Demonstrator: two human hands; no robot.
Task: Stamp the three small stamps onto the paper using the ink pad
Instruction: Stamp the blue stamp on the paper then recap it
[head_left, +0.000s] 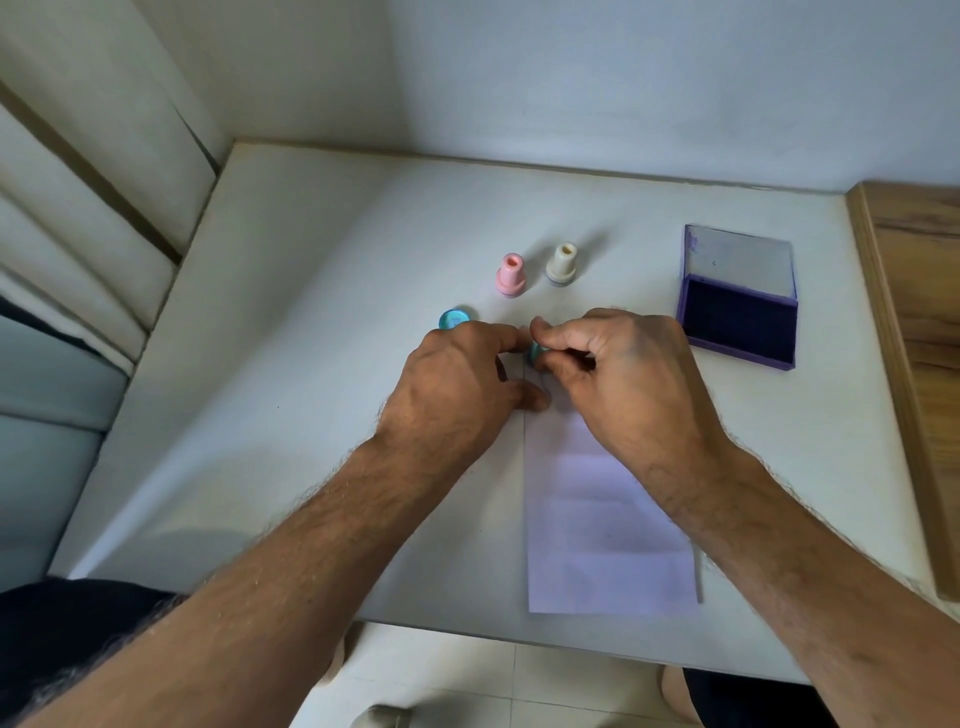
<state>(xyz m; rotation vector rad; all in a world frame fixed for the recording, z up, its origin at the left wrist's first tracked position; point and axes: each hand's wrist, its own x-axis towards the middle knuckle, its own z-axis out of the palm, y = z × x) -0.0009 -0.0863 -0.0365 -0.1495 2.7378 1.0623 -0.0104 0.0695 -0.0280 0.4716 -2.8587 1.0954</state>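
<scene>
My right hand (608, 364) pinches a small blue stamp (536, 353) just above the far end of the white paper (597, 530). My left hand (462, 379) rests beside it, fingers apart, its thumb on the paper's left edge and its forefinger near the stamp. A blue cap (453, 318) lies on the table just beyond my left hand. A pink stamp (510, 275) and a cream stamp (562, 264) stand upright farther back. The purple ink pad (737, 325) lies open to the right, lid raised.
The white table (291, 364) meets a wall at the back. A wooden board (914, 338) runs along the right edge. Cushions lie to the left of the table. The near edge drops to a tiled floor.
</scene>
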